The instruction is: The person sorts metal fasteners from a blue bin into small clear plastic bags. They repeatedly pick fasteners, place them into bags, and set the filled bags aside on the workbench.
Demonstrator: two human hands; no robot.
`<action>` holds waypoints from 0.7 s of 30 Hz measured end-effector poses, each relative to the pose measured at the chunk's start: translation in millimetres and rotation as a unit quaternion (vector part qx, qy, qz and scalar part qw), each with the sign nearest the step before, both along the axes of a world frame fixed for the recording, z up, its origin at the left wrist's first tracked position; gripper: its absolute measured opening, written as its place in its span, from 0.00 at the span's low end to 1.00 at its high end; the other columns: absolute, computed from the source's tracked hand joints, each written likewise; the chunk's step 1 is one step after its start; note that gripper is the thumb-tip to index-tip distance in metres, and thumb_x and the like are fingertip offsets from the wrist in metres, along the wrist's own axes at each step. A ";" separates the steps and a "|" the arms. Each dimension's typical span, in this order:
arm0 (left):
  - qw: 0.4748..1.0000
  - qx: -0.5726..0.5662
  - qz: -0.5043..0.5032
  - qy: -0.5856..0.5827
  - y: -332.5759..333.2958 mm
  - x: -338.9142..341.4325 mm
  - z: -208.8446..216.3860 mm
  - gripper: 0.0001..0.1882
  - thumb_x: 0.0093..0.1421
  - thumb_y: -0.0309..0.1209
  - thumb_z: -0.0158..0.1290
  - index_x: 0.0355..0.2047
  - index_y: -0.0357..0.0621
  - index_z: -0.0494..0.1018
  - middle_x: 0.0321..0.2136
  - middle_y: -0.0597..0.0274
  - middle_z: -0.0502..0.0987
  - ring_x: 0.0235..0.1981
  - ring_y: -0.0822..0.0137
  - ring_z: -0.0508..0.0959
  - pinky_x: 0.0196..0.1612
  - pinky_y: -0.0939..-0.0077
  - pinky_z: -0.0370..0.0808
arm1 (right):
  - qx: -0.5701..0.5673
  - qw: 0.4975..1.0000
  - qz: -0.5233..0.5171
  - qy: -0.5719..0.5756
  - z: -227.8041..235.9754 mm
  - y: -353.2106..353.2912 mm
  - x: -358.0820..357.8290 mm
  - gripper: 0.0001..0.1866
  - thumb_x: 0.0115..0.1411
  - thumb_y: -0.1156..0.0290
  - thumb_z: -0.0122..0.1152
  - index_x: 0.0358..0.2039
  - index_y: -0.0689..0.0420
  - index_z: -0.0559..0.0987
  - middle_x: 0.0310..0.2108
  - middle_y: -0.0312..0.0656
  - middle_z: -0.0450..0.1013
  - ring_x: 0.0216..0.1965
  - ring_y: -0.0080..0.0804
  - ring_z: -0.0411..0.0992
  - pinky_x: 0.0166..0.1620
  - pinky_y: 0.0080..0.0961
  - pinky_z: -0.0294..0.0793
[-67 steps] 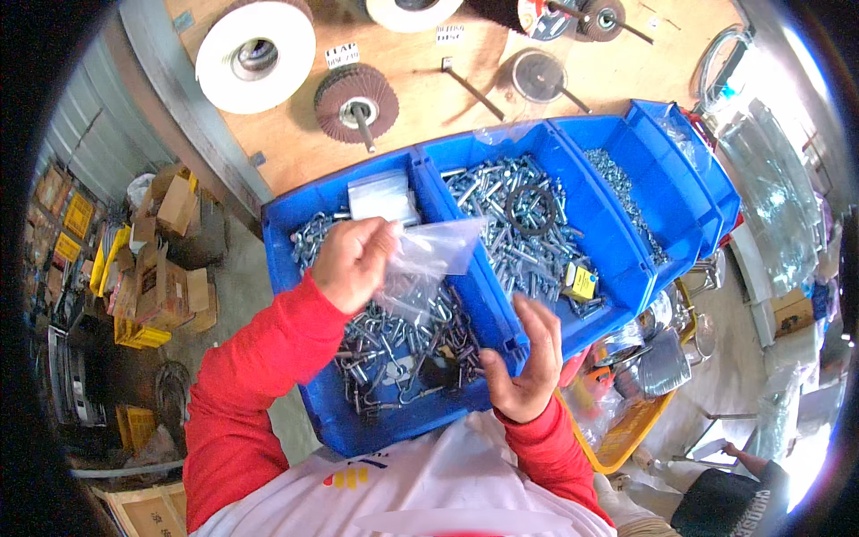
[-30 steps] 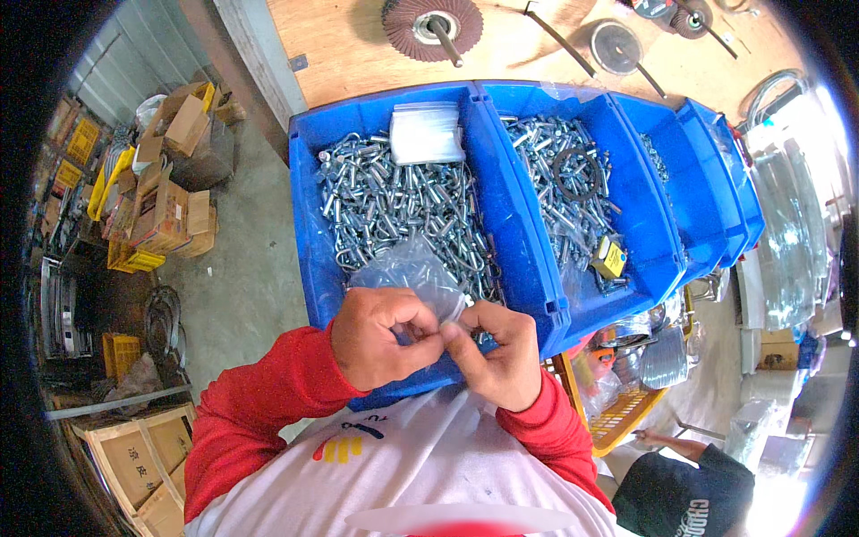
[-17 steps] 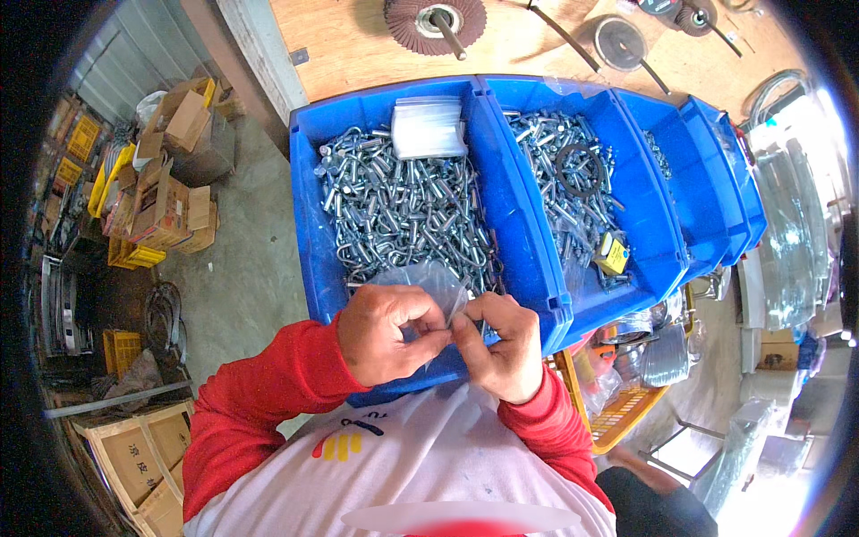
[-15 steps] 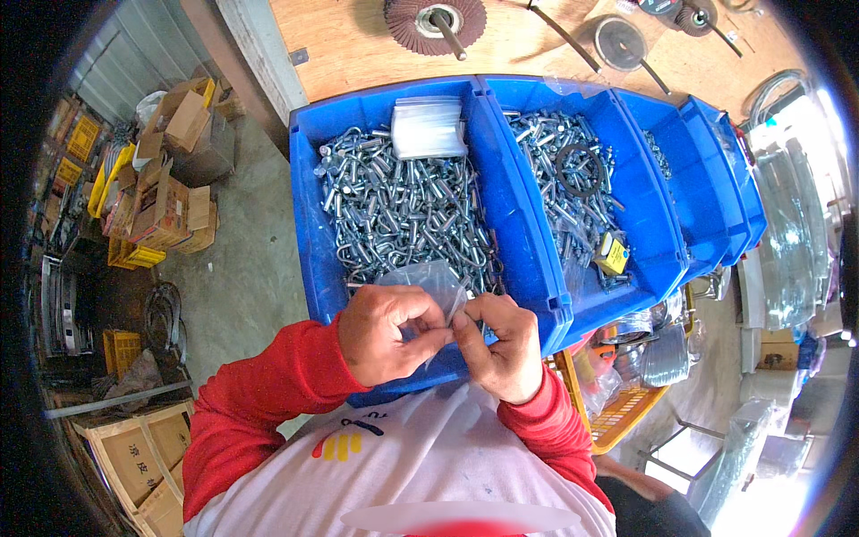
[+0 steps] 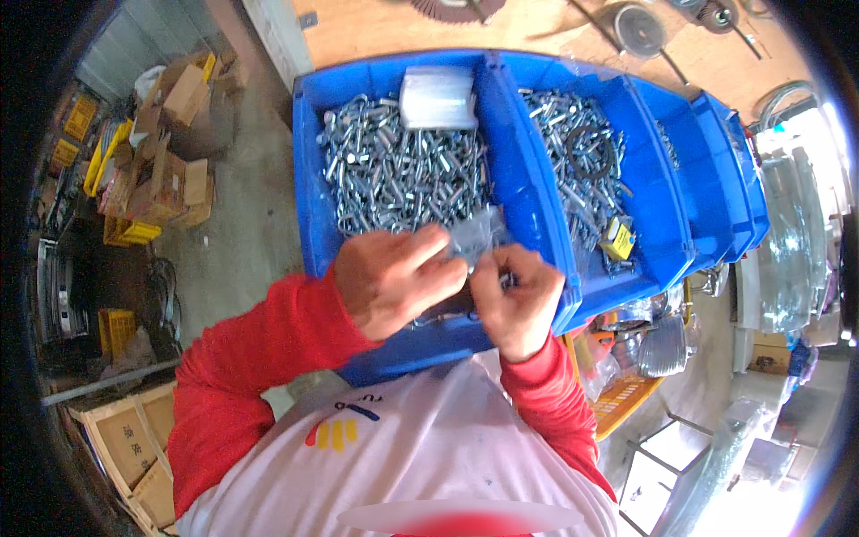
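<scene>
Both hands are together over the near part of a blue bin (image 5: 528,192) filled with small metal bolts (image 5: 389,174), some with hooked ends. Between them is a small clear plastic bag (image 5: 474,233). My left hand (image 5: 394,282) is closed, its fingertips pinching the bag from the left. My right hand (image 5: 517,295) has thumb and finger closed on the bag's near right side. Motion blurs the bag, and I cannot make out whether anything is inside. A stack of clear plastic bags (image 5: 437,97) lies on the bolts at the bin's far end.
To the right, a second blue bin (image 5: 644,192) holds bolts, a black ring (image 5: 589,150) and a small yellow box (image 5: 617,238). More blue bins continue rightward. Behind is a wooden board (image 5: 537,31) with abrasive discs. A yellow crate (image 5: 626,398) stands low right; cardboard boxes (image 5: 161,183) are left.
Both hands have moved away from me with the bag, farther over the bin. The bag has swung to the right and looks more crumpled. The view has shifted slightly.
</scene>
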State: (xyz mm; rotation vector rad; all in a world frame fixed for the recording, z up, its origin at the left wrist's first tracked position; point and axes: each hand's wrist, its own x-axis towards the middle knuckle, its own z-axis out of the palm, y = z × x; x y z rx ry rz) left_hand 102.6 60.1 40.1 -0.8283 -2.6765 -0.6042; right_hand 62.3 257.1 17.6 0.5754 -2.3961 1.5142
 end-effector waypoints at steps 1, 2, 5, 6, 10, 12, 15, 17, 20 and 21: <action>0.999 0.013 0.030 0.008 -0.2 -3.0 0.5 0.18 0.49 0.22 0.59 0.43 0.45 0.79 0.46 0.51 0.78 0.33 0.51 0.83 0.36 0.60 0.82 | -0.009 1.000 -0.005 -0.022 -0.5 -1.3 -1.8 0.06 0.52 0.78 0.65 0.19 0.63 0.79 0.16 0.49 0.73 0.18 0.41 0.75 0.26 0.35 0.70; 0.998 0.023 0.060 0.020 0.9 -11.5 -1.0 0.19 0.51 0.22 0.59 0.45 0.45 0.80 0.50 0.49 0.77 0.38 0.49 0.83 0.40 0.60 0.82 | -0.011 1.000 -0.007 -0.007 -1.4 -3.1 -2.9 0.06 0.53 0.78 0.65 0.20 0.63 0.79 0.17 0.49 0.74 0.19 0.40 0.75 0.27 0.35 0.70; 0.985 0.132 0.110 -0.015 -3.0 -47.9 -11.3 0.22 0.56 0.22 0.59 0.53 0.45 0.80 0.59 0.42 0.74 0.56 0.44 0.78 0.55 0.61 0.80 | -0.028 0.999 -0.018 -0.021 -8.0 -11.8 -5.7 0.03 0.55 0.79 0.64 0.24 0.62 0.81 0.21 0.46 0.77 0.23 0.38 0.75 0.32 0.32 0.71; 0.979 0.189 0.057 -0.055 -9.6 -66.0 -14.9 0.19 0.60 0.22 0.58 0.52 0.44 0.81 0.58 0.41 0.75 0.55 0.45 0.80 0.55 0.63 0.79 | -0.043 0.998 -0.024 -0.034 -11.2 -15.0 -7.5 0.03 0.55 0.79 0.64 0.24 0.62 0.81 0.21 0.46 0.77 0.23 0.38 0.76 0.32 0.32 0.71; 0.976 0.212 0.045 0.026 -26.6 -98.9 -34.2 0.23 0.49 0.15 0.50 0.46 0.40 0.82 0.51 0.50 0.82 0.47 0.55 0.85 0.45 0.68 0.83 | -0.020 0.995 0.078 -0.062 -25.9 -20.4 -9.2 0.03 0.57 0.79 0.63 0.27 0.63 0.82 0.26 0.48 0.80 0.26 0.41 0.78 0.33 0.35 0.74; 0.981 0.173 0.085 0.001 -34.9 -106.6 -40.9 0.21 0.50 0.19 0.51 0.44 0.38 0.82 0.51 0.51 0.82 0.45 0.53 0.85 0.49 0.64 0.82 | 0.045 0.965 0.251 -0.067 -37.2 -21.0 -8.0 0.03 0.56 0.77 0.64 0.27 0.63 0.81 0.27 0.50 0.80 0.28 0.47 0.79 0.34 0.40 0.77; 0.985 0.149 0.088 -0.006 -37.9 -108.0 -48.7 0.19 0.50 0.22 0.51 0.43 0.38 0.83 0.50 0.53 0.82 0.44 0.51 0.84 0.51 0.60 0.81 | 0.419 0.807 0.413 -0.046 -63.3 -32.7 8.1 0.11 0.54 0.68 0.68 0.35 0.61 0.83 0.36 0.49 0.79 0.37 0.47 0.79 0.39 0.40 0.81; 0.986 0.146 0.075 -0.020 -37.1 -108.0 -51.3 0.19 0.50 0.22 0.51 0.43 0.39 0.83 0.50 0.54 0.83 0.44 0.51 0.84 0.52 0.59 0.81 | 0.454 0.788 0.417 -0.009 -85.0 -51.9 16.2 0.14 0.52 0.65 0.68 0.36 0.60 0.83 0.36 0.48 0.78 0.39 0.46 0.79 0.39 0.41 0.81; 0.985 0.148 0.073 -0.044 -35.8 -102.5 -51.5 0.18 0.51 0.23 0.52 0.42 0.40 0.83 0.49 0.54 0.83 0.43 0.51 0.84 0.51 0.58 0.81 | 0.488 0.757 0.432 0.037 -95.5 -59.7 21.4 0.11 0.49 0.67 0.66 0.32 0.58 0.83 0.34 0.47 0.79 0.36 0.46 0.80 0.38 0.43 0.81; 0.983 0.154 0.086 -0.058 -36.3 -100.6 -50.2 0.18 0.51 0.23 0.52 0.42 0.40 0.83 0.49 0.54 0.83 0.43 0.50 0.84 0.50 0.58 0.81 | 0.495 0.748 0.438 0.055 -94.1 -59.5 20.5 0.09 0.47 0.68 0.66 0.31 0.56 0.83 0.33 0.47 0.79 0.34 0.47 0.80 0.37 0.44 0.81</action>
